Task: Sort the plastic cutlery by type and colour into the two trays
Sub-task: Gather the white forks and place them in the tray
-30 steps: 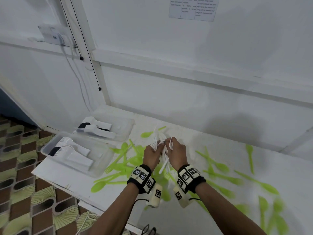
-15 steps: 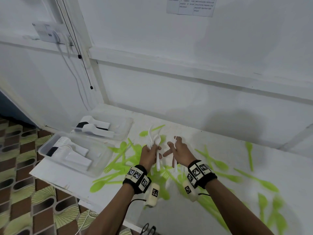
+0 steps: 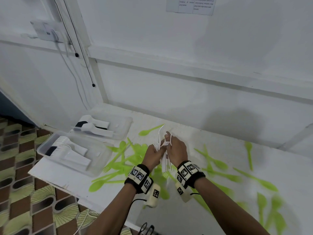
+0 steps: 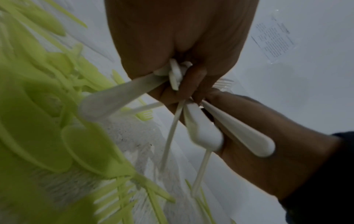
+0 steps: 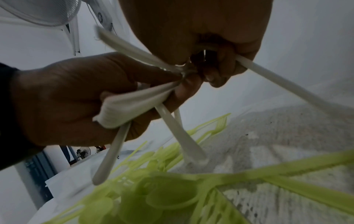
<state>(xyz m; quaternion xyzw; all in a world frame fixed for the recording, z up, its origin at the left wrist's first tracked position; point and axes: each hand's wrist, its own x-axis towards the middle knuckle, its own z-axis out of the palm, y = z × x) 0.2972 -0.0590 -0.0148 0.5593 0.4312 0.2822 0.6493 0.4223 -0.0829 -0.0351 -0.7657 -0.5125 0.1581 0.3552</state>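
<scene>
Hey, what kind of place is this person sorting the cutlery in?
Probably a plain workroom rather than a kitchen: a white table against bare white walls, a printed notice taped up, patterned floor tiles, and a standing fan.

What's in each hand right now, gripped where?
Both left hand and right hand grip white plastic cutlery mid-handle, held together; exact split unclear.

Right wrist view, dim and blurred. Right hand (image 5: 201, 34) at top, fingers curled round a white handle (image 5: 287, 84) that slants down toward the right edge. Left hand (image 5: 76, 98) enters from the left, gripping a bunch of white cutlery (image 5: 138, 103); handles splay downward from the fist. Fingertips of both hands touch at centre. Below, green cutlery (image 5: 162, 194) lies scattered on the white bench (image 5: 287, 136). Fan (image 5: 42, 12) at upper left.
</scene>
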